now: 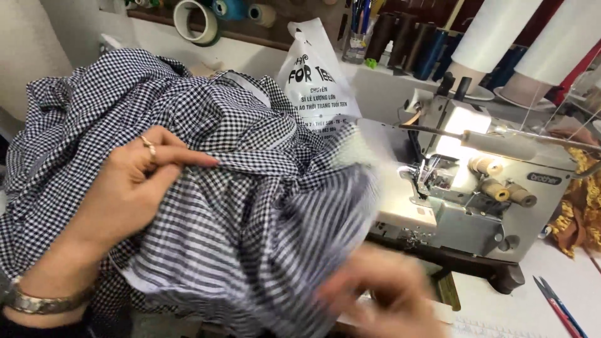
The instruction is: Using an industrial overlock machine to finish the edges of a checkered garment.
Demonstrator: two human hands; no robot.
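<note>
A large bundle of black-and-white checked fabric [250,206] fills the left and middle of the head view. My left hand [134,184], with a ring and a metal bracelet, lies on top of the cloth and pinches a fold of it. My right hand [385,294] is blurred with motion at the bottom, at the lower right edge of the fabric; whether it grips the cloth is unclear. The cloth's right edge lies on the bed of a grey sewing machine [476,188].
A white plastic bag [316,81] stands behind the fabric. Thread cones [413,37] and two big white spools [501,31] line the back shelf. Tape rolls [197,22] hang at the top left. Scissors [557,307] lie at the bottom right, brown-gold cloth [579,206] at the right edge.
</note>
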